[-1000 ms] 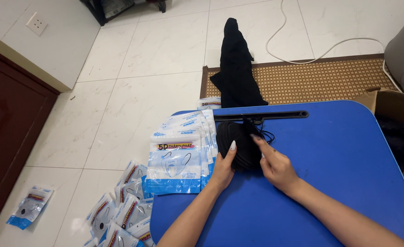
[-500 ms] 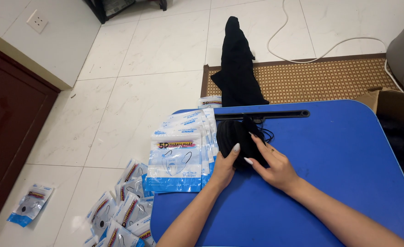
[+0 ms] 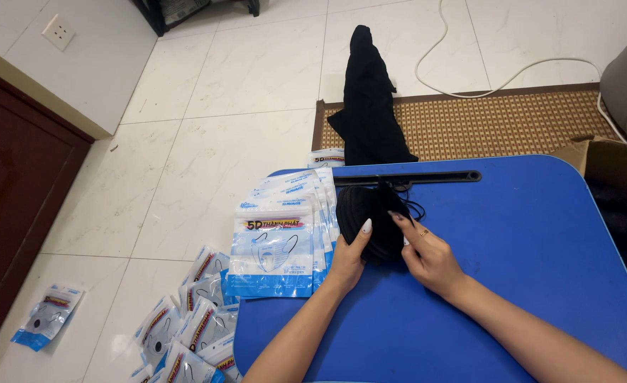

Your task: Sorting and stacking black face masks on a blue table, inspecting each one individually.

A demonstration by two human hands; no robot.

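A stack of black face masks [image 3: 370,216] lies on the blue table [image 3: 526,269], its ear loops trailing to the right. My left hand [image 3: 350,257] cups the stack's left side with the thumb up against it. My right hand [image 3: 430,255] grips the stack's right side, fingers pinched on the masks and loops. Just left of the stack a fanned pile of blue-and-white plastic mask pouches [image 3: 278,241] rests on the table's left edge.
A black bar [image 3: 413,177] lies along the table's far edge. More filled pouches [image 3: 185,333] are scattered on the white tile floor, one apart [image 3: 47,315] at the left. Black fabric [image 3: 366,99], a woven mat [image 3: 498,124], a white cable and a cardboard box [image 3: 622,177] lie beyond.
My right hand has shifted slightly left and closed its fingers further onto the black masks. My left hand stays against the stack.
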